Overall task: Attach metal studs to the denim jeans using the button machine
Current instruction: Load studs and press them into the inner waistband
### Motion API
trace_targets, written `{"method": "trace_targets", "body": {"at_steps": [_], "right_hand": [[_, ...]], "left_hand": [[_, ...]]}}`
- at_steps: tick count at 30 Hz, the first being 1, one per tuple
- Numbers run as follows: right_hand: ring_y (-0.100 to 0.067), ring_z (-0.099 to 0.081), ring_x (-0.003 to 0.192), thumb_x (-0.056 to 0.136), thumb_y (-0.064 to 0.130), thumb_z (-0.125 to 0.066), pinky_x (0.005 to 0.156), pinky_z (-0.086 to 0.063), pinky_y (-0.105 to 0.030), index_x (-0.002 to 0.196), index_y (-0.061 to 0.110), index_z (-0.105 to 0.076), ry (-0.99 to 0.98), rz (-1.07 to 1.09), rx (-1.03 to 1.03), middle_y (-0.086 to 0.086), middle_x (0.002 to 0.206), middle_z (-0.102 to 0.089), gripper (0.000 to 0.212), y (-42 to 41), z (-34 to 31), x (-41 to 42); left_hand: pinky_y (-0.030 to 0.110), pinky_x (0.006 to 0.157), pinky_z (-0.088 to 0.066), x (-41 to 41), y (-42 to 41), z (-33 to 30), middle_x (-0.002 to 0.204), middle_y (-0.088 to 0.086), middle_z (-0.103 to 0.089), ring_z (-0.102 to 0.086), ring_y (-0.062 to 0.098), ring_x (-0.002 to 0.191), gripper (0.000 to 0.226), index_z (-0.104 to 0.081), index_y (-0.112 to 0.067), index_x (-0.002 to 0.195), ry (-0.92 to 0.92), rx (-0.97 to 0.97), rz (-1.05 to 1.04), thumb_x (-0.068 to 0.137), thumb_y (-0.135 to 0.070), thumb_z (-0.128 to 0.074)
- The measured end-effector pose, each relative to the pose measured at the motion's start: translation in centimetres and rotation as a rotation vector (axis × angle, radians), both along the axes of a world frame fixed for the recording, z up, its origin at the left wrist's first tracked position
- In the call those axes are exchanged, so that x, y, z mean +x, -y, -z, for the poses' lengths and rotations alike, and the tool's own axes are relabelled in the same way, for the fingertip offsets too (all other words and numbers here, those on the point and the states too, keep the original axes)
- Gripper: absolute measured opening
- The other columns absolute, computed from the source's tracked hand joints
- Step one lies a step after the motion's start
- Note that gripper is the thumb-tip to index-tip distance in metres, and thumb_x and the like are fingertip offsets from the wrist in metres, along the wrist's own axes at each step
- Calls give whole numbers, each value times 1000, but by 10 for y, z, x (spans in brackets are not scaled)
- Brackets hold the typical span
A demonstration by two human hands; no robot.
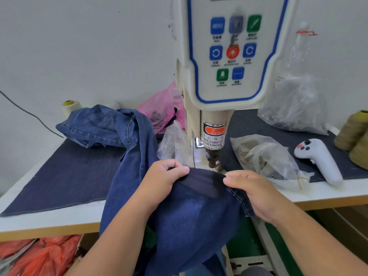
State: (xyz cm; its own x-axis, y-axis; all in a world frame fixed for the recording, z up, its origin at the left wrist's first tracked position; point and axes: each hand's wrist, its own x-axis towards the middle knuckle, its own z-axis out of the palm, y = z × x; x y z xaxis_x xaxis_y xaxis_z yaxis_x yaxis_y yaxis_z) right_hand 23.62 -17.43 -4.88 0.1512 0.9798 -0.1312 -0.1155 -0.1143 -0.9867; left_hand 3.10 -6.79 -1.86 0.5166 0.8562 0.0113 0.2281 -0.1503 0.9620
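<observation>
Dark blue denim jeans [191,214] hang over the table's front edge and trail back to the left in a heap. My left hand [161,180] grips a fold of the denim just left of the machine's punch head. My right hand [256,194] pinches the stitched edge of the jeans on the right. Between both hands the cloth is stretched just below the punch head [213,158] of the cream button machine [229,56]. No metal stud shows on the cloth.
Clear plastic bags [264,156] lie right of the machine, with a white handheld controller [318,158] beside them. A pink bag [163,106] and thread cones [352,130] stand at the back. A dark mat [59,176] covers the table. Orange bags [39,255] lie below.
</observation>
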Motion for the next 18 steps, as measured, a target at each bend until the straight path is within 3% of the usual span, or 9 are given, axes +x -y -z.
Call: {"method": "trace_targets", "body": {"at_steps": [4,7,11,15,18], "right_hand": [[-34,-64,92,67,33,-76,89,-46,-48,92,4,-71,-28,15,-7,-20,92,-70,39,-4,4,4],[-30,-60,82,68,20,-76,79,-45,-40,84,-3,-65,-85,-26,44,-20,84,-64,31,-7,5,5],[-30,-45,79,70,30,-72,74,-35,-38,80,-20,-48,-89,-71,109,-21,84,-52,57,-11,5,3],[-25,-46,72,74,38,-70,69,-36,-36,72,3,-61,-17,-53,119,-15,74,-51,36,-10,10,0],[-21,-47,67,75,40,-68,67,-37,-34,66,14,-61,22,-42,127,-12,69,-49,29,-9,10,-1]], "left_hand": [[20,59,-39,2,-3,6,60,-3,-48,-46,9,58,29,-51,-20,56,98,-132,18,74,-36,-68],[20,55,-35,4,-5,8,60,-1,-41,-41,10,57,33,-45,-21,55,138,-171,17,73,-35,-68],[29,60,-27,3,-6,9,72,8,-32,-34,15,64,35,-40,-20,58,200,-191,9,72,-34,-68],[32,61,-26,1,-6,12,73,7,-33,-31,20,68,37,-43,-12,63,212,-174,22,69,-38,-69],[33,63,-26,2,-7,14,72,8,-33,-30,22,71,35,-44,-12,62,218,-160,-12,68,-37,-69]]}}
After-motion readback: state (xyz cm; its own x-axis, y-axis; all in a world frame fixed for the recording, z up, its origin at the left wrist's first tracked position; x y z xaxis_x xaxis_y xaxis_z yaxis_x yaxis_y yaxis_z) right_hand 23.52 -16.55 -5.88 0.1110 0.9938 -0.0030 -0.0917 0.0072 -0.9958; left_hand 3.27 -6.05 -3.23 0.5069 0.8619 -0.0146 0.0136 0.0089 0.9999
